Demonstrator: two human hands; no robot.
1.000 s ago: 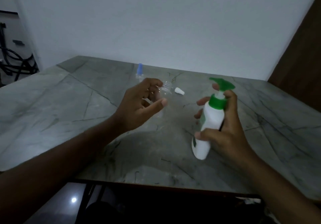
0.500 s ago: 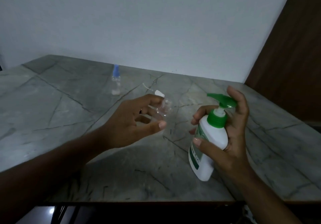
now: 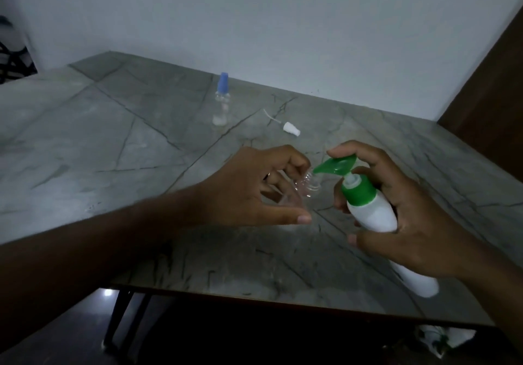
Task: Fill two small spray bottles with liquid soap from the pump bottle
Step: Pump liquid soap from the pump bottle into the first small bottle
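My left hand [image 3: 254, 186] grips a small clear spray bottle [image 3: 111, 187] with its cap off, tilted so the open neck points right. My right hand [image 3: 396, 217] holds the white pump bottle [image 3: 370, 211] with the green pump head [image 3: 335, 165], tilted left, one finger lying on top of the pump. The green nozzle tip sits right at the small bottle's mouth. A second clear spray bottle [image 3: 221, 101] with a blue cap stands upright further back on the table. The loose white spray cap [image 3: 291, 128] with its thin tube lies beyond my hands.
The grey marble-patterned table [image 3: 113, 143] reaches back to a white wall. A dark wooden panel [image 3: 492, 87] stands at the right. The table's front edge runs just below my forearms, with dark floor and table legs beneath.
Both hands have come together: the pump bottle tilted left and its nozzle now meets the open neck of the small bottle. The view shifted as my head moved.
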